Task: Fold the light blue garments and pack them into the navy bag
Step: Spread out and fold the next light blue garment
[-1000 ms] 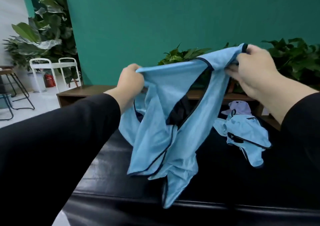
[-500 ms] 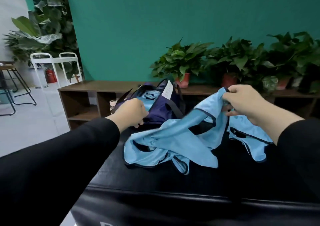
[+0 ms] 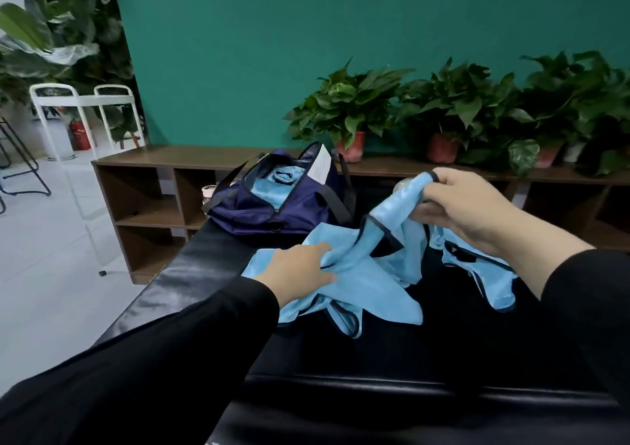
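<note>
The left hand (image 3: 300,270) grips a fold of the light blue garment (image 3: 368,274), which lies on the black table (image 3: 191,274) just in front of the navy bag (image 3: 266,212). The right hand (image 3: 467,206) pinches its raised edge, right of the bag. A second garment (image 3: 484,274) lies farther right.

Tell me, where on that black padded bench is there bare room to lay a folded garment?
Bare patches of the black padded bench: the near strip between the spread light blue garment and the front edge, and the left end before the open navy bag. The far right is crowded by a second crumpled light blue garment.
</note>
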